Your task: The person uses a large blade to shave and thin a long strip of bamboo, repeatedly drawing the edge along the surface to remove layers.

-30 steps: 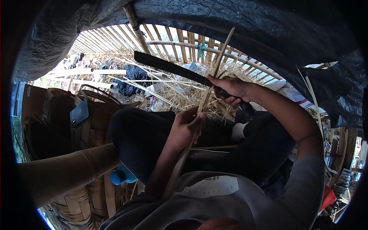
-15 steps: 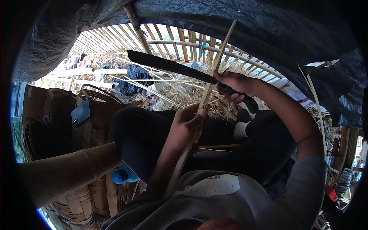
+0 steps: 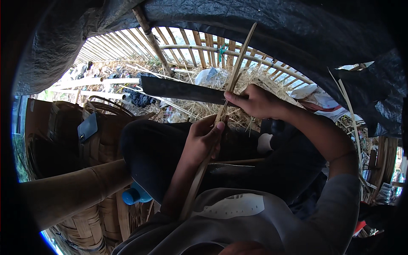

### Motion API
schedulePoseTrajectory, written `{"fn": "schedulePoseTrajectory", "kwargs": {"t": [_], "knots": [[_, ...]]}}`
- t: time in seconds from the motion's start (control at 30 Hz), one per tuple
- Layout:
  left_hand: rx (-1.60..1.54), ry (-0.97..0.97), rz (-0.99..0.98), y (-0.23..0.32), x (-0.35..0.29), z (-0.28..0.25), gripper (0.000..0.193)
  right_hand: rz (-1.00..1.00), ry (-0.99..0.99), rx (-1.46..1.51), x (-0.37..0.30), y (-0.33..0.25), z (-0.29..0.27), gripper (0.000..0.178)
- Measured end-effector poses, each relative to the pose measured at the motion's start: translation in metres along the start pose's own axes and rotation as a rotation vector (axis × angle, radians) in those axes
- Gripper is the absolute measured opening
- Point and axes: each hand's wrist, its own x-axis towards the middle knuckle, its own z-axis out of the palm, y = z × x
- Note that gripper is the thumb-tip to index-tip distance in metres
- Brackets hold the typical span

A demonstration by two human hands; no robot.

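A long pale bamboo strip [image 3: 199, 172] runs slantwise from my lap up past both hands, its thin tip pointing far and right. My left hand [image 3: 203, 139] is closed round its middle, thumb on top. Farther along, my right hand [image 3: 255, 101] grips a machete [image 3: 180, 90] whose broad dark blade extends to the left. The blade lies across the strip near my right thumb, which presses at the strip. Most of the machete's handle is hidden by my fingers. Fine shavings hang from the strip between the two hands.
A thick bamboo pole [image 3: 80, 187] juts in from the left beside woven baskets [image 3: 87, 225]. A phone [image 3: 87, 127] rests on a basket, and a blue bottle [image 3: 135, 194] lies by my knee. Shavings and litter cover the ground ahead, before a slatted bamboo fence [image 3: 199, 44]. Dark tarpaulin [image 3: 297, 29] hangs overhead.
My right hand has come slightly nearer and left along the strip, and the machete has turned so its blade shows broader and lies lower. My left hand keeps its hold.
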Motion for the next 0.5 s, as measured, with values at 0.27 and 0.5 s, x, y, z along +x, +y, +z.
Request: {"fn": "schedulePoseTrajectory", "kwargs": {"t": [0.27, 0.5], "knots": [[-0.113, 0.003, -0.01, -0.001, 0.003, 0.0, 0.035, 0.198, -0.574, 0.623, 0.014, 0.024, 0.005, 0.07], [-0.085, 0.005, -0.029, -0.004, 0.01, -0.003, 0.031, 0.031, -0.171, 0.275, 0.013, 0.02, 0.009, 0.074]]}}
